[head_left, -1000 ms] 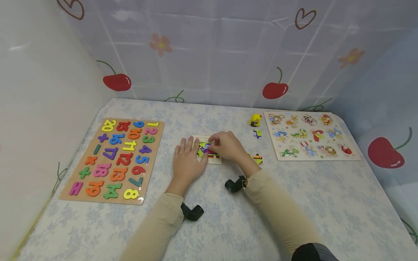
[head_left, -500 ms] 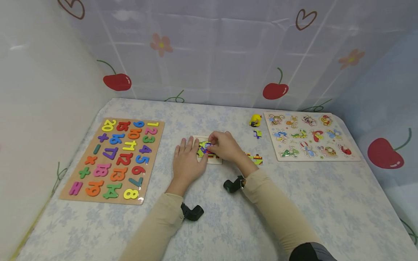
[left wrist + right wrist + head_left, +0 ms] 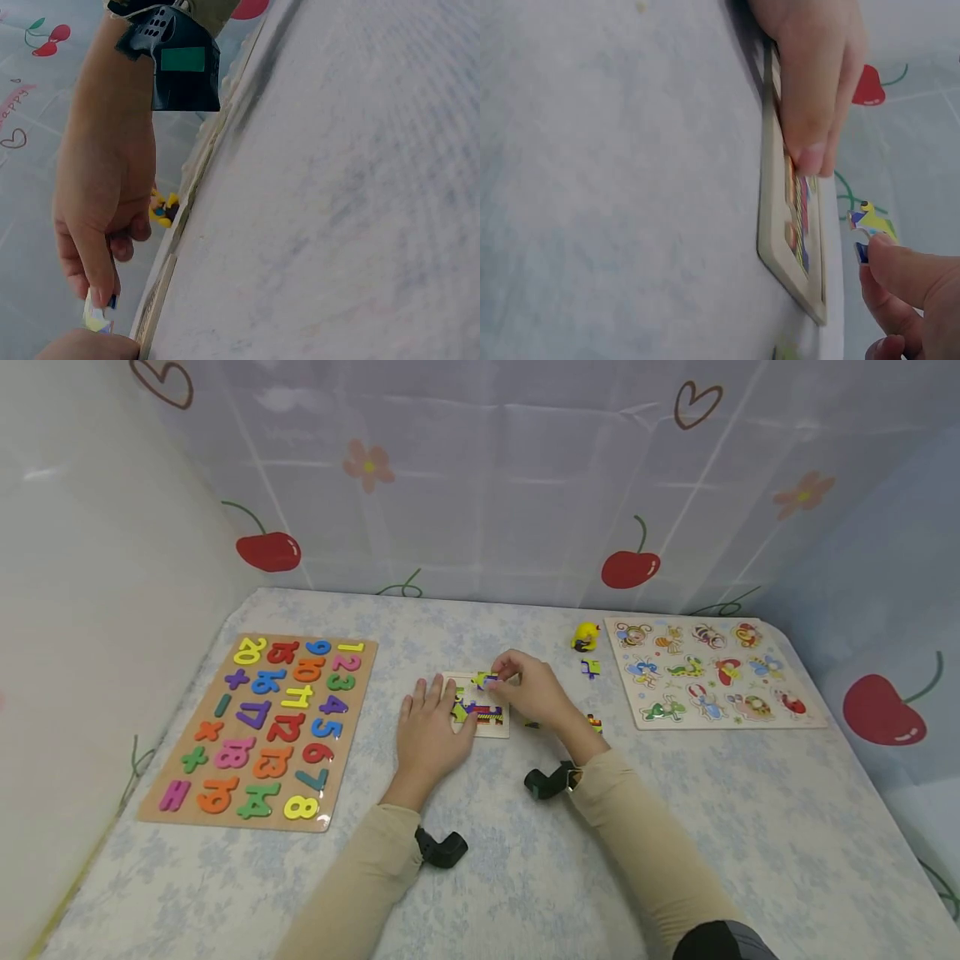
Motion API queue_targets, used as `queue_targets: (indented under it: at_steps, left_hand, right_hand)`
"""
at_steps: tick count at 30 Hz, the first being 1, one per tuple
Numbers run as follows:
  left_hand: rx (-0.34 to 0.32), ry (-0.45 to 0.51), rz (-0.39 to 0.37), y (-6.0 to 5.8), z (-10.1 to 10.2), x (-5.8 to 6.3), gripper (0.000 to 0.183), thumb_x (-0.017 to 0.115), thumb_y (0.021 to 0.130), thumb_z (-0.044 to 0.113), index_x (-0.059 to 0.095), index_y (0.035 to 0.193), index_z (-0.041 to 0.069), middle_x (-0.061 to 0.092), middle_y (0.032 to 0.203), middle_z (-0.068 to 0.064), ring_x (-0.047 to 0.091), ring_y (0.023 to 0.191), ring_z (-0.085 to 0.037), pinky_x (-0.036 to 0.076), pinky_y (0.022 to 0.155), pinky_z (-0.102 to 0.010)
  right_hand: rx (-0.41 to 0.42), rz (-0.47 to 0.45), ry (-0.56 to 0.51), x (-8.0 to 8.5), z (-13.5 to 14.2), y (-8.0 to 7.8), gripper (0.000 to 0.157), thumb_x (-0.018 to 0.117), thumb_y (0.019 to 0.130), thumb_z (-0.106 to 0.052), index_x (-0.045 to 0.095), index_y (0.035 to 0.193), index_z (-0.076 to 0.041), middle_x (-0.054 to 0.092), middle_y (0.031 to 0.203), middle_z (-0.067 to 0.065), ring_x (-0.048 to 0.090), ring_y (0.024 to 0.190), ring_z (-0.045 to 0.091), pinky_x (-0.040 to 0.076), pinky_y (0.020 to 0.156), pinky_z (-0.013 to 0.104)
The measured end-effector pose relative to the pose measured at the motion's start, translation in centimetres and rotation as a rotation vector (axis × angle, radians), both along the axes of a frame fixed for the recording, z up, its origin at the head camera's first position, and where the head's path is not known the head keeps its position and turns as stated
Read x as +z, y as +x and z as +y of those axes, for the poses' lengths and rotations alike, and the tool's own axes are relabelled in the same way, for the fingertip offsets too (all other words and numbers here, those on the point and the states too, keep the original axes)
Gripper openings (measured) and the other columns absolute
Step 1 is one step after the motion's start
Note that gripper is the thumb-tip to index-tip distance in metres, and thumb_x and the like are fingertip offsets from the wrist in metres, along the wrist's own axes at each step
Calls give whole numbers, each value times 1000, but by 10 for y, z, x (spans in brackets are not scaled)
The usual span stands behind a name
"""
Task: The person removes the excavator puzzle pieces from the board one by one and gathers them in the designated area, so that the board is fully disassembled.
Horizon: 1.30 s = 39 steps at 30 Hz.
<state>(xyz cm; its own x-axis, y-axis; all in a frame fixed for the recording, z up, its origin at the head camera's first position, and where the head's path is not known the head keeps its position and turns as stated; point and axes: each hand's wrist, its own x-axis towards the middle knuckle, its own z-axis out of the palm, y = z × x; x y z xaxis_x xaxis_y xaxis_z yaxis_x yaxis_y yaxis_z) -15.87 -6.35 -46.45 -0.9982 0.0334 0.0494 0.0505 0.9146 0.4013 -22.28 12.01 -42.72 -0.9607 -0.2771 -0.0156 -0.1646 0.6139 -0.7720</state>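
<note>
Pinching a small yellow-and-purple puzzle piece between thumb and fingertips of the right hand, gripped narrowly at the right, with the free end pointing left. Held up over the far right part of a small wooden frame, not down in it; by the right wrist view, plainly apart from the rim, with a gap between. Judged to matter most: that gap, down from the grip, and the turn of the jagged outline against the frame. Too uneven in shape to name a long axis with confidence. Below, along the near part of the frame, seated pieces in purple, red and yellow. Nearest to the held piece, the right hand, angled in from the right with fingers aimed left, other fingers folded, wrist raised off the table. Close by on the other side, the left hand, laid flat across the left of the frame, fingers straight and pointing away, thumb over the seated pieces, gripping nothing. Farther right, partly behind the right hand, loose pieces, then a yellow toy and an insect board; far left, a number board.
</note>
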Motion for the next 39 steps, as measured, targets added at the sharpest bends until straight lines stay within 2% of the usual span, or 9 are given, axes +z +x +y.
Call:
queue_targets:
  at_steps: [9, 14, 19, 26, 32, 39]
  left_hand:
    - [-3, 19, 4, 0, -3, -3, 72, 44, 97, 56, 32, 157, 18, 23, 166, -6, 11, 155, -31, 10, 126, -50]
    - [-1, 20, 3, 1, -4, -4, 72, 43, 97, 56, 31, 157, 18, 23, 166, -6, 12, 155, -31, 9, 126, -50]
    - [1, 19, -5, 2, -3, -4, 72, 41, 98, 57, 30, 157, 18, 22, 166, -5, 11, 156, -31, 9, 126, -50]
    - [-2, 20, -8, 2, -2, -3, 72, 41, 98, 57, 30, 158, 19, 21, 166, -5, 10, 156, -30, 9, 126, -50]
    - [-7, 11, -5, 0, -1, -4, 72, 40, 98, 59, 30, 158, 20, 22, 166, -5, 10, 156, -30, 9, 126, -49]
    - [-6, 19, -10, 1, -1, -3, 71, 41, 98, 58, 30, 158, 20, 21, 166, -4, 10, 156, -29, 8, 127, -49]
  right_hand:
    - [-173, -61, 86, 6, 56, -15, 20, 68, 94, -27, 60, 110, -16, 66, 108, 8, 56, 95, 26, 44, 75, 34]
    - [-218, -49, 120, 4, 80, -21, 22, 67, 96, -24, 60, 112, -11, 65, 106, 11, 56, 94, 28, 45, 76, 33]
    - [-244, -34, 177, 2, 86, -22, 22, 67, 96, -25, 61, 112, -11, 66, 106, 11, 58, 94, 27, 45, 75, 33]
    - [-306, -3, 343, 2, 84, -20, 23, 67, 95, -31, 63, 110, -14, 68, 102, 9, 60, 85, 27, 45, 67, 35]
    - [-307, 25, 424, 0, 82, -19, 19, 68, 94, -32, 69, 99, -14, 68, 95, 8, 59, 80, 26, 44, 64, 33]
    - [-231, -21, 451, 9, 83, -17, 30, 64, 96, -33, 69, 118, -13, 70, 106, 10, 62, 89, 26, 47, 70, 36]
